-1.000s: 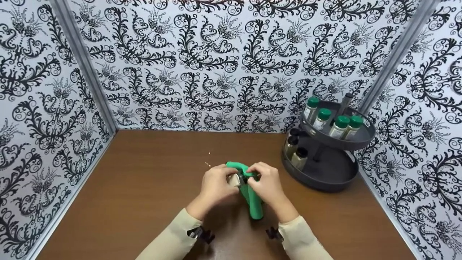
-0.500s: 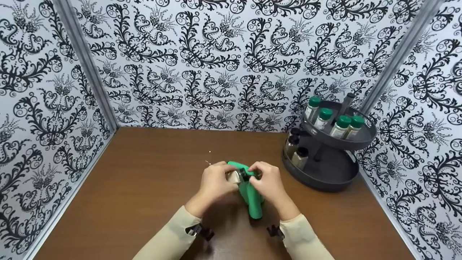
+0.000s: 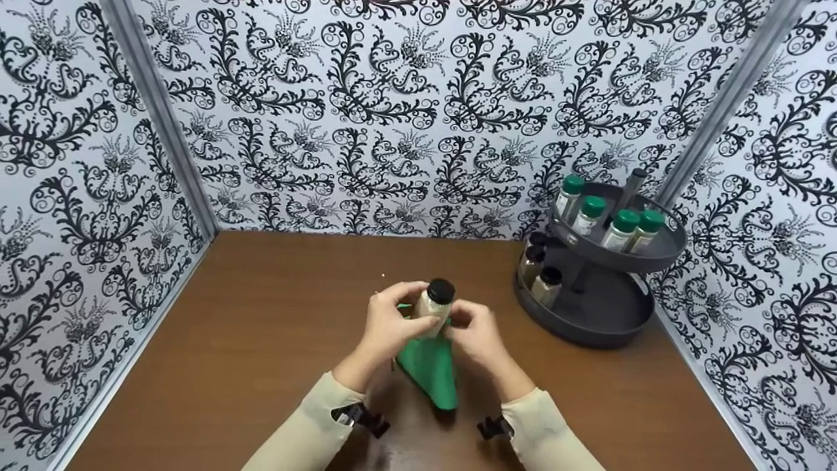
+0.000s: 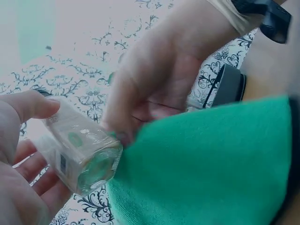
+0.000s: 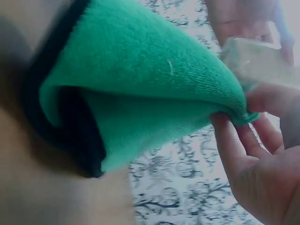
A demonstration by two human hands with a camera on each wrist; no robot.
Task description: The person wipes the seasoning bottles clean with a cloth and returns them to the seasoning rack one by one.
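A clear spice jar [image 3: 433,313] with a black lid stands nearly upright in my left hand [image 3: 386,330], gripped between thumb and fingers. Its pale contents and clear base [image 4: 96,171] show in the left wrist view. My right hand [image 3: 480,335], just beside the jar, pinches a green cloth [image 3: 429,373] near its upper end. From there the cloth hangs down in a fold below the jar, and its dark edging [image 5: 35,89] appears in the right wrist view. Whether the cloth touches the jar's base is hard to tell.
A dark two-tier turntable [image 3: 585,335] stands at the back right of the brown table [image 3: 294,281]. Several green-capped jars [image 3: 621,229] sit on its upper tier, black-capped jars [image 3: 546,288] on the lower. Small pale specks [image 3: 383,275] lie beyond my left hand. Patterned walls enclose the table.
The jar has turned from lying sideways, its lid by the right hand, to nearly upright with the lid up. The right hand has come off the lid area, and the cloth now hangs below.
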